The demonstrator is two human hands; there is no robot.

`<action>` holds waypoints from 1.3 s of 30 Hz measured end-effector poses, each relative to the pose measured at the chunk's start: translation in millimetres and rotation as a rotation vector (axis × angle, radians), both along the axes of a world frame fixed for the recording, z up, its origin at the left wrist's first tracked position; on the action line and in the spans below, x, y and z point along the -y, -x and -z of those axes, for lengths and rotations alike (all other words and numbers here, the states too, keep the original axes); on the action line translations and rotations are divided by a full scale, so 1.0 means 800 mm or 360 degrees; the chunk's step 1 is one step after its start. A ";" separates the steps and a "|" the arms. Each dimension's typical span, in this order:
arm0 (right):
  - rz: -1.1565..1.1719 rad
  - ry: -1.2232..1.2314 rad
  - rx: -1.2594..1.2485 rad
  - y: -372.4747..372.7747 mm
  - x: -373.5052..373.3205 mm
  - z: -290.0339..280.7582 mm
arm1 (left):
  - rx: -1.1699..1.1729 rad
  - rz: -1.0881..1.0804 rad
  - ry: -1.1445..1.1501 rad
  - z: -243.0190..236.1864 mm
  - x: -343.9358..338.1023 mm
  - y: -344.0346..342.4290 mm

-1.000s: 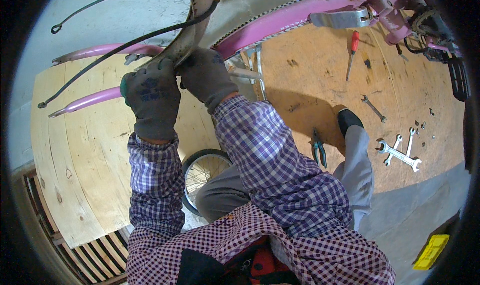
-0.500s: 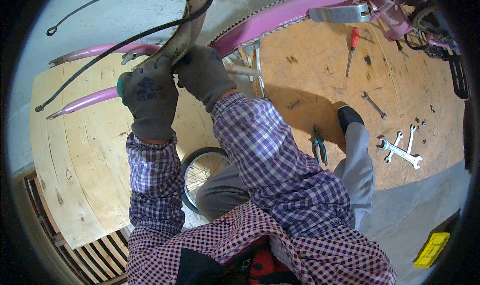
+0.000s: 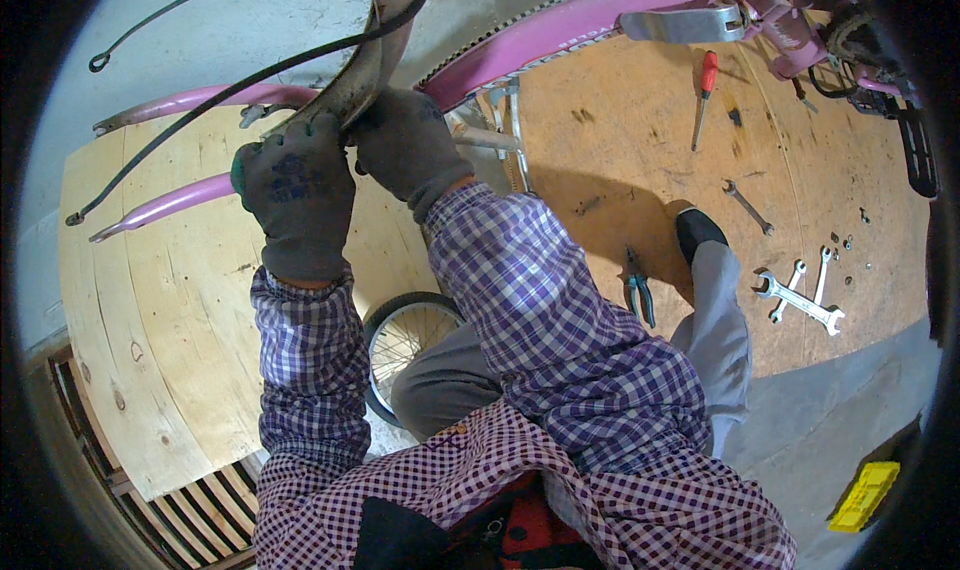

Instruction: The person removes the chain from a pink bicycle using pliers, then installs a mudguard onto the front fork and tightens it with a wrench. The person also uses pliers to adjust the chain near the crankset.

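A pink bicycle frame (image 3: 590, 30) lies across the top of the view, its two pink fork-like ends (image 3: 180, 202) reaching left. At its middle a curved, rust-stained metal mudguard (image 3: 385, 55) rises toward the top edge. My left hand (image 3: 297, 195), in a grey work glove, has its fingers closed over the mudguard's lower end. Close against it, my right hand (image 3: 412, 150) is gloved too and curls round the mudguard's right side; its fingertips are hidden. A black cable (image 3: 235, 90) crosses above both hands.
Pale plywood (image 3: 150, 350) and a browner board (image 3: 600, 120) cover the floor. A red-handled screwdriver (image 3: 706, 85), pliers (image 3: 640, 295), several wrenches (image 3: 800, 302) and small nuts lie at right. A spoked wheel (image 3: 400, 335) is beside my leg. A yellow tray (image 3: 863, 497) sits lower right.
Both hands keep their hold on the mudguard and have barely moved. The whole view has shifted very slightly.
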State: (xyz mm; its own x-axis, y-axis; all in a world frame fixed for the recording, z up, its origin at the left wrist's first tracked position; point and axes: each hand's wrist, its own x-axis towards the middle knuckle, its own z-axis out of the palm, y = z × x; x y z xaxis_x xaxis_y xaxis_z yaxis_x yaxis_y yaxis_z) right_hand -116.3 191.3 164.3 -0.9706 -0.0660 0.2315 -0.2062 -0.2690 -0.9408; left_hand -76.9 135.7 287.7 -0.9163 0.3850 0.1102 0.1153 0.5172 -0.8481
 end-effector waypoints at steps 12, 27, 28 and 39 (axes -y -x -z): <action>-0.0012 -0.0024 -0.0035 0.001 -0.002 0.001 | -0.0008 0.0056 -0.0017 0.000 0.000 0.001; 0.0007 -0.0041 -0.0027 -0.001 -0.001 0.000 | -0.0046 0.0003 0.0067 0.002 0.000 0.000; -0.0006 -0.0034 -0.0036 0.000 0.000 0.001 | -0.0044 -0.0001 0.0070 0.002 0.000 0.000; -0.0006 0.0058 0.0013 -0.003 -0.003 -0.002 | -0.0045 0.0017 0.0091 0.002 -0.003 -0.002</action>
